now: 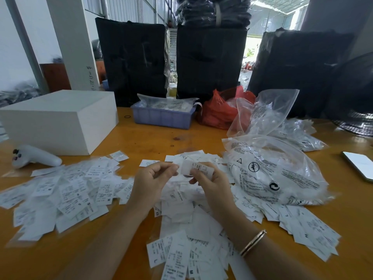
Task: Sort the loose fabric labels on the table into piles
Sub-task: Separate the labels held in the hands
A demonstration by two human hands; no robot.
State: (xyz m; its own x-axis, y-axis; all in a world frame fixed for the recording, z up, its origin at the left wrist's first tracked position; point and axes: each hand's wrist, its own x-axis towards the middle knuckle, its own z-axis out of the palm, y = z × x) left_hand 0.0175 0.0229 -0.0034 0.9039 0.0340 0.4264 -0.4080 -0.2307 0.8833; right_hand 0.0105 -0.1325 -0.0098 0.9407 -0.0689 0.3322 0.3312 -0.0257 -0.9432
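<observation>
White fabric labels with black print lie all over the orange table point(141, 142). A spread pile of labels point(66, 190) covers the left side, a heap point(181, 201) sits in the middle under my hands, and more labels point(310, 231) trail off to the right. My right hand point(212, 186) pinches a small curled bunch of labels point(196, 168) above the middle heap. My left hand point(151, 178) is beside it, fingers curled, its fingertips at the bunch's left edge.
A white box point(58, 120) and a white controller point(34, 156) stand at the left. A blue tray point(163, 116), a red bag point(220, 110) and clear printed plastic bags point(272, 168) lie behind and to the right. A phone point(359, 164) lies at the right edge.
</observation>
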